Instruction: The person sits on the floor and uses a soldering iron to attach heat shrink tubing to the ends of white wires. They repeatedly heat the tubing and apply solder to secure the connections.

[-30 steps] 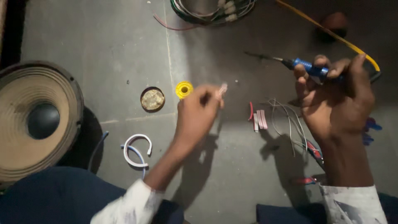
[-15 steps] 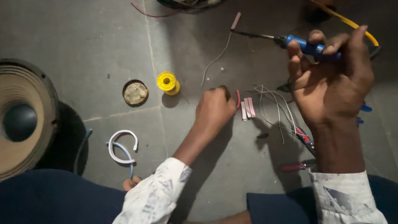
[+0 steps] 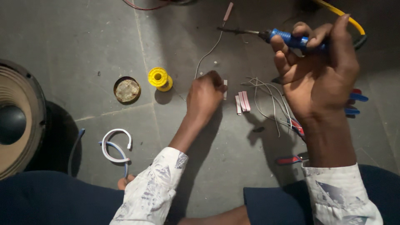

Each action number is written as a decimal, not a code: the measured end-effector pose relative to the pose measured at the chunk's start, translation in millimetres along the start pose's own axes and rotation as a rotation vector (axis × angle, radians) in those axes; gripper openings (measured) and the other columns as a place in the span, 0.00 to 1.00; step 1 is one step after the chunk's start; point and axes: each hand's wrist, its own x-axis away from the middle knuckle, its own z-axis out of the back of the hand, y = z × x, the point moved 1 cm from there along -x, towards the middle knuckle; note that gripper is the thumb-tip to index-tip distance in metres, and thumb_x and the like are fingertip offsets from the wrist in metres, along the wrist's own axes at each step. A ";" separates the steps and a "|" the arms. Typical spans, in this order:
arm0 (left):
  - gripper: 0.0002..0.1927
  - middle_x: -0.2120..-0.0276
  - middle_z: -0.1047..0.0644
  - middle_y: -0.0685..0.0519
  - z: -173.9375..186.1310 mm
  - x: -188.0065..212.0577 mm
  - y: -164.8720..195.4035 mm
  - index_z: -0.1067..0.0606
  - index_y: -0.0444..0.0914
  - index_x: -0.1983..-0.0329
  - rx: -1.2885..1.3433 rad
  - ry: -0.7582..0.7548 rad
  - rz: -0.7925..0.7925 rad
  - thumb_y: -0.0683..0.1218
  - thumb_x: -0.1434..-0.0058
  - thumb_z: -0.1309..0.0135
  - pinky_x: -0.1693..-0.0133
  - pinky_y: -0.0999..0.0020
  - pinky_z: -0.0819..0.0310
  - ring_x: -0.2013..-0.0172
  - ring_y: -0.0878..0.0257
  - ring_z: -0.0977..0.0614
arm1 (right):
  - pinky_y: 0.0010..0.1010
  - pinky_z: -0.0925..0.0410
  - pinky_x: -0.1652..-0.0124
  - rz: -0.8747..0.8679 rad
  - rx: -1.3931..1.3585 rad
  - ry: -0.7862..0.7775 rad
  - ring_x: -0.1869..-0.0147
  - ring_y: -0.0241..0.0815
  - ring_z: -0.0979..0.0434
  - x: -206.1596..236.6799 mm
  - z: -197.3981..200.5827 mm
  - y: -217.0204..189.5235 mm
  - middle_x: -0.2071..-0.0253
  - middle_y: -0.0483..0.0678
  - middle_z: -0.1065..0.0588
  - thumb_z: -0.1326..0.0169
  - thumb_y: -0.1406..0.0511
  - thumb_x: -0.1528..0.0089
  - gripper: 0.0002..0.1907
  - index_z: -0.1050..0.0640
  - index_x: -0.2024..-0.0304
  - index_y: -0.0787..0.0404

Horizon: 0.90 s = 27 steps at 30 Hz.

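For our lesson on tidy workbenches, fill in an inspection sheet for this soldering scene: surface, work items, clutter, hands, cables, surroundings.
Surface: grey concrete floor, dusty, seam lines across it.
Work items: blue-handled soldering iron held above the floor; small white sleeve pieces lying flat; yellow solder spool; round flux tin, open.
Clutter: white curved tubing at lower left; red-handled tool partly hidden by the right arm.
Hands: left hand down on the floor, pinching a thin wire; right hand grips the iron.
Cables: yellow cord from the iron; loose thin grey wires.
Surroundings: large speaker cone at left.
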 end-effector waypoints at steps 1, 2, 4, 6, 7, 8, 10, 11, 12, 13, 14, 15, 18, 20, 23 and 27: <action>0.10 0.63 0.18 0.42 0.6 1.4 -1.2 0.22 0.38 0.60 0.018 0.004 -0.069 0.45 0.43 0.39 0.59 0.50 0.24 0.60 0.42 0.17 | 0.37 0.20 0.50 0.002 0.006 -0.001 0.47 0.56 0.20 0.5 0.1 0.0 0.56 0.54 0.27 0.58 0.54 0.21 0.25 0.31 0.66 0.65; 0.10 0.62 0.19 0.42 0.5 2.6 -2.0 0.23 0.38 0.57 0.035 0.009 -0.136 0.44 0.41 0.40 0.60 0.50 0.24 0.59 0.42 0.17 | 0.37 0.20 0.50 0.005 0.013 -0.001 0.47 0.56 0.20 0.9 0.3 0.0 0.55 0.54 0.27 0.59 0.54 0.21 0.25 0.31 0.66 0.65; 0.09 0.62 0.19 0.43 -2.3 2.3 -4.1 0.23 0.41 0.60 -0.044 -0.021 -0.140 0.45 0.42 0.39 0.59 0.50 0.24 0.59 0.43 0.17 | 0.37 0.20 0.50 0.012 0.034 -0.001 0.47 0.56 0.20 1.4 1.3 0.4 0.55 0.54 0.27 0.59 0.54 0.21 0.25 0.31 0.66 0.65; 0.09 0.63 0.20 0.43 -5.4 -2.4 -6.4 0.23 0.42 0.60 -0.097 -0.079 -0.147 0.46 0.43 0.39 0.59 0.49 0.25 0.59 0.43 0.17 | 0.37 0.20 0.49 0.026 0.071 -0.020 0.45 0.57 0.18 1.7 2.5 0.9 0.55 0.54 0.27 0.59 0.53 0.21 0.25 0.31 0.65 0.65; 0.09 0.63 0.20 0.44 -5.7 -7.9 -8.4 0.24 0.43 0.60 -0.114 -0.120 -0.149 0.45 0.43 0.39 0.58 0.49 0.25 0.59 0.43 0.18 | 0.37 0.20 0.49 0.028 0.077 -0.025 0.45 0.56 0.18 1.2 3.2 1.1 0.55 0.54 0.27 0.59 0.53 0.21 0.24 0.31 0.65 0.65; 0.10 0.63 0.21 0.44 -6.3 -13.8 -10.1 0.24 0.43 0.59 -0.131 -0.163 -0.152 0.45 0.44 0.40 0.58 0.49 0.25 0.59 0.43 0.18 | 0.37 0.20 0.49 0.031 0.084 -0.029 0.45 0.56 0.18 0.6 4.0 1.3 0.55 0.54 0.26 0.59 0.53 0.21 0.24 0.31 0.65 0.65; 0.11 0.63 0.20 0.45 -11.3 -24.4 -10.6 0.24 0.44 0.59 -0.202 -0.236 -0.078 0.46 0.45 0.39 0.57 0.49 0.26 0.58 0.44 0.18 | 0.36 0.21 0.50 0.019 0.066 -0.013 0.47 0.55 0.19 -1.0 5.6 1.4 0.55 0.54 0.26 0.59 0.53 0.21 0.24 0.31 0.64 0.64; 0.11 0.63 0.20 0.45 -12.0 -29.5 -11.3 0.24 0.44 0.59 -0.239 -0.268 -0.042 0.46 0.46 0.39 0.57 0.49 0.26 0.58 0.45 0.19 | 0.35 0.21 0.50 0.011 0.054 -0.007 0.48 0.55 0.19 -2.3 6.1 2.0 0.55 0.54 0.26 0.59 0.53 0.21 0.24 0.31 0.64 0.64; 0.11 0.63 0.20 0.46 -11.5 -32.8 -12.1 0.24 0.44 0.59 -0.211 -0.287 -0.046 0.46 0.46 0.40 0.58 0.50 0.25 0.58 0.46 0.18 | 0.35 0.21 0.51 0.003 0.041 0.000 0.48 0.54 0.19 -3.8 6.8 1.6 0.55 0.54 0.26 0.59 0.53 0.21 0.24 0.31 0.64 0.64; 0.11 0.63 0.19 0.48 -10.8 -35.3 -12.5 0.24 0.44 0.59 -0.182 -0.305 -0.050 0.45 0.45 0.41 0.58 0.51 0.25 0.58 0.47 0.17 | 0.35 0.21 0.51 0.003 0.043 0.002 0.48 0.54 0.19 -4.8 7.5 0.9 0.55 0.53 0.26 0.59 0.52 0.21 0.24 0.31 0.64 0.64; 0.10 0.63 0.18 0.49 -9.4 -36.8 -12.6 0.24 0.45 0.59 -0.153 -0.322 -0.055 0.45 0.45 0.42 0.58 0.51 0.25 0.58 0.48 0.17 | 0.34 0.21 0.52 0.002 0.044 0.005 0.49 0.54 0.19 -5.8 8.2 0.0 0.54 0.53 0.26 0.59 0.52 0.21 0.25 0.31 0.64 0.64; 0.11 0.63 0.18 0.49 -6.4 -37.3 -13.4 0.24 0.45 0.59 -0.151 -0.327 -0.071 0.45 0.46 0.42 0.58 0.52 0.24 0.58 0.48 0.17 | 0.34 0.21 0.52 0.011 0.062 0.006 0.49 0.54 0.20 -5.9 8.7 -0.3 0.54 0.54 0.26 0.58 0.51 0.21 0.25 0.31 0.64 0.64; 0.11 0.63 0.18 0.49 5.3 -31.4 -14.9 0.23 0.45 0.60 -0.160 -0.379 -0.095 0.45 0.47 0.41 0.58 0.52 0.24 0.57 0.48 0.17 | 0.34 0.21 0.52 0.006 0.047 0.046 0.50 0.54 0.20 -4.6 11.8 -3.8 0.54 0.53 0.27 0.58 0.52 0.21 0.25 0.32 0.63 0.64; 0.10 0.63 0.18 0.49 12.7 -28.0 -13.1 0.23 0.46 0.60 -0.203 -0.435 -0.086 0.46 0.47 0.41 0.58 0.52 0.24 0.57 0.48 0.17 | 0.34 0.21 0.53 0.004 0.034 0.061 0.50 0.54 0.20 -5.2 13.4 -6.0 0.55 0.53 0.27 0.58 0.51 0.22 0.24 0.31 0.63 0.64; 0.09 0.62 0.17 0.49 19.9 -18.3 -4.4 0.22 0.46 0.58 -0.191 -0.347 -0.066 0.46 0.43 0.43 0.56 0.52 0.25 0.56 0.48 0.17 | 0.34 0.21 0.54 0.013 0.044 0.051 0.50 0.54 0.19 -6.7 14.3 -5.3 0.55 0.53 0.27 0.58 0.51 0.22 0.25 0.31 0.64 0.64; 0.09 0.61 0.17 0.44 17.9 -7.0 19.5 0.21 0.42 0.59 -0.136 -0.154 -0.109 0.46 0.42 0.43 0.57 0.49 0.24 0.59 0.44 0.16 | 0.34 0.22 0.53 0.035 0.078 0.039 0.50 0.53 0.20 -4.9 13.9 -6.3 0.55 0.54 0.27 0.57 0.51 0.21 0.25 0.31 0.63 0.64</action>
